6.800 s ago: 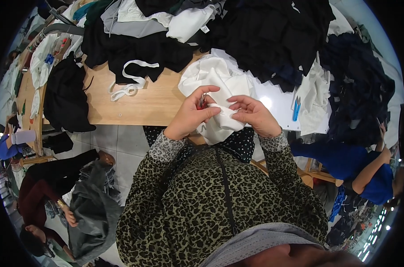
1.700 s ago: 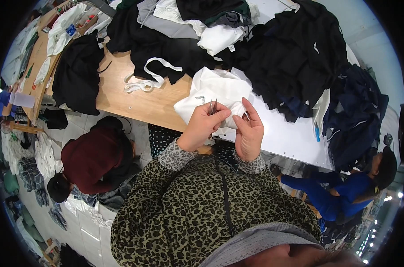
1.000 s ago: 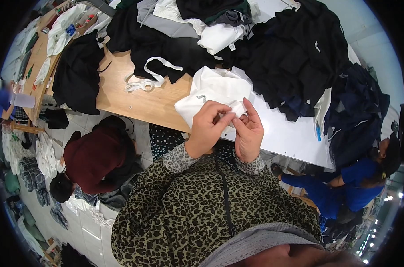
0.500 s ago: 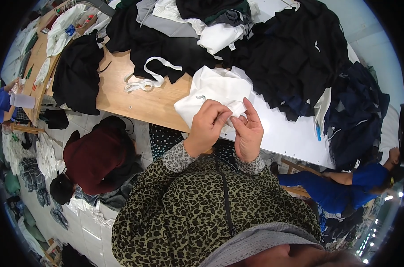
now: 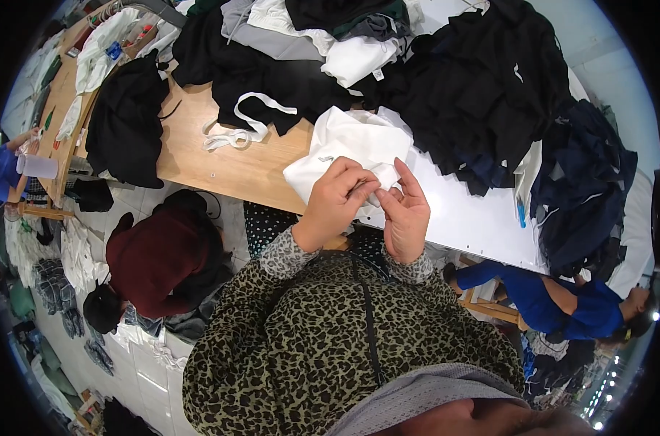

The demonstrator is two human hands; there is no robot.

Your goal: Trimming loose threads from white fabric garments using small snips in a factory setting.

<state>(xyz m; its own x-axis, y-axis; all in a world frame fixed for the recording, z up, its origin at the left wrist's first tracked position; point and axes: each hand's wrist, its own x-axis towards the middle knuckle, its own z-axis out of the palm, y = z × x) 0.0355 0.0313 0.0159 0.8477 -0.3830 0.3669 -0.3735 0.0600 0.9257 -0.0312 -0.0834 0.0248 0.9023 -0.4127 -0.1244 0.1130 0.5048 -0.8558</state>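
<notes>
A piece of white fabric (image 5: 355, 138) with a small dark mark lies bunched at the table's near edge. My left hand (image 5: 337, 198) is closed at its lower right edge, thumb and forefinger pinched together. Close beside it, my right hand (image 5: 406, 216) pinches the same edge between thumb and forefinger, its other fingers raised. The fingertips of both hands almost meet, and they partly hide the bit of cloth between them.
Black garments (image 5: 482, 87) heap up at the right and back, navy ones (image 5: 588, 182) at the far right. A white strap (image 5: 253, 131) lies on the wooden tabletop (image 5: 192, 145). One person in maroon (image 5: 163, 254) bends low at left; another in blue (image 5: 555, 298) is at right.
My hands keep nearly the same pinch on the white fabric, with only a slight shift of the fingers. At the right, the person in blue has changed posture and moved a little.
</notes>
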